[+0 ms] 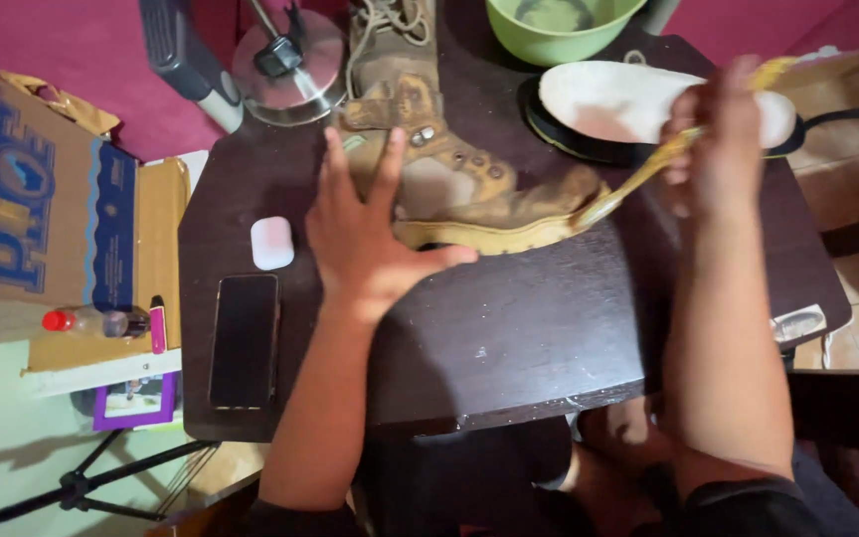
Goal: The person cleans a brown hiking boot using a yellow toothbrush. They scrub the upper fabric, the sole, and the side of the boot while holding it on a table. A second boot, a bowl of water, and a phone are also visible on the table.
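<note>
Left hand (pixel 365 244) spread flat at frame centre, fingers (pixel 334 159) fanned wide open, resting against the shaft of a worn tan leather boot (pixel 469 189) lying on its side; thumb stretched right along the boot's pale yellow sole edge. Nothing gripped there, only pressed.

Right hand (pixel 718 149) raised at upper right, blurred, fingers closed around the upper end of a long yellow strip (pixel 638 179) running down-left to the boot's heel end, where strip and sole meet. Whether the strip is part of the sole or a separate tool, impossible to tell.

Boot in the upper middle of a dark brown wooden worktop (pixel 549 328), laces trailing toward the top edge. Just behind it, at upper right, a white foam insole (pixel 628 99) lying on a black sole piece. Light green plastic bowl (pixel 559 25) at top centre; round shiny metal lid (pixel 290 65) at upper left of the boot.

Small white rounded case (pixel 271 242) and black smartphone (pixel 244 340) on the worktop's left side, just beside the left wrist. Cardboard box with blue print (pixel 42 199) off the worktop at far left, small red-capped bottle (pixel 91 321) below it.
</note>
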